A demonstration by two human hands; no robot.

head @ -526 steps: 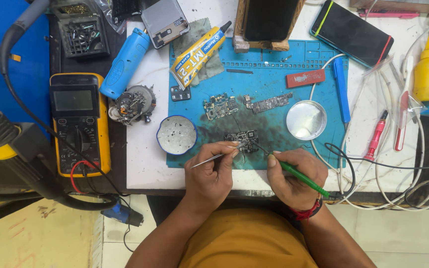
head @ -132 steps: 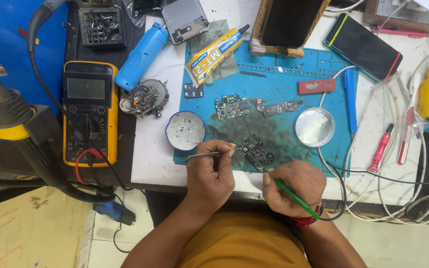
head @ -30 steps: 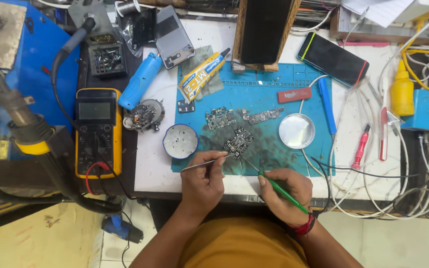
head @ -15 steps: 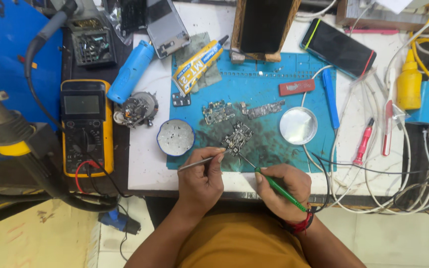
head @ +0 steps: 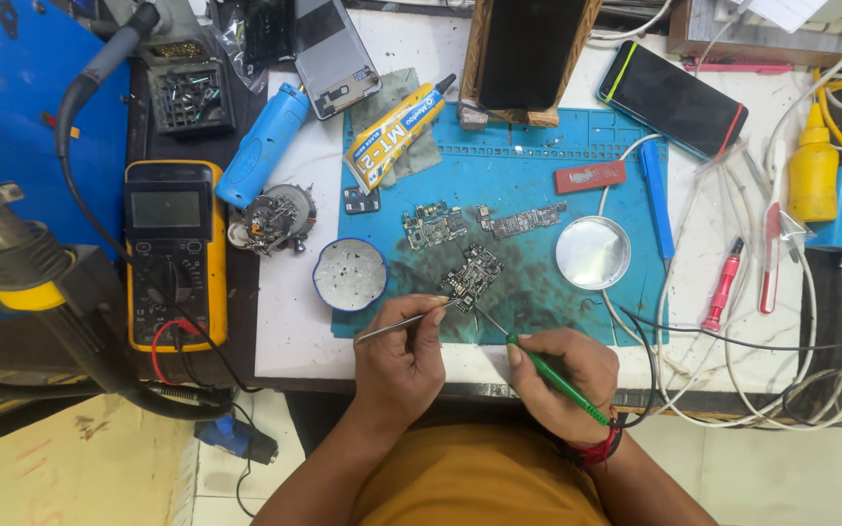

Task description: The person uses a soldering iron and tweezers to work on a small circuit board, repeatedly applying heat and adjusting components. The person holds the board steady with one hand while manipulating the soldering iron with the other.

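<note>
Left hand [head: 400, 353] is pinching tweezers [head: 403, 323], fingers closed tight, tips touching a small circuit board [head: 472, 274] on the blue mat [head: 538, 166]. Right hand [head: 562, 375] is gripping a green-handled probe [head: 546, 370] against the board. Since half a second ago, both hands are staying put. Three boards are lying on the mat.

The person wears a mustard-yellow shirt [head: 479, 482], and both forearms are bare with no sleeves over them. A red thread band [head: 593, 453] circles the right wrist, and neither hand is gloved.
</note>
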